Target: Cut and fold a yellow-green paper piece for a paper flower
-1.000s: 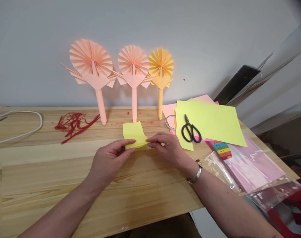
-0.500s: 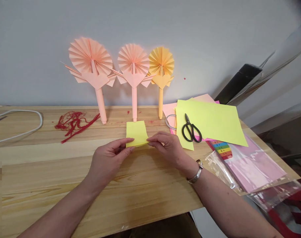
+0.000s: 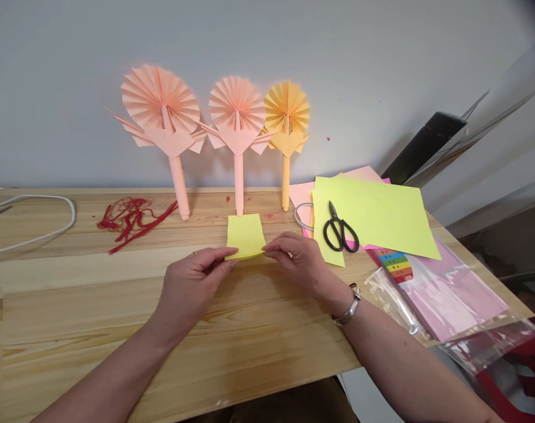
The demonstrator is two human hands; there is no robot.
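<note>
A small yellow paper sheet (image 3: 245, 233) is held just above the table, its near edge bent up between both hands. My left hand (image 3: 196, 281) pinches the near left corner between thumb and fingers. At the near right corner, my right hand (image 3: 297, 261) grips the same sheet with its fingertips; a silver bangle circles that wrist. Behind the sheet, two pink paper fan figures (image 3: 238, 141) and one orange paper fan figure (image 3: 286, 144) stand upright against the wall.
Black-handled scissors (image 3: 338, 230) lie on yellow-green paper (image 3: 377, 214) at the right, over pink sheets. A clear plastic packet of pink paper (image 3: 457, 294) rests at the table's right edge. Red threads (image 3: 133, 220) and a white cable (image 3: 69, 214) lie to the left.
The yellow sheet has shifted slightly to the right at its far end. Both hands keep their pinch on its near corners, the left one moving very little.
</note>
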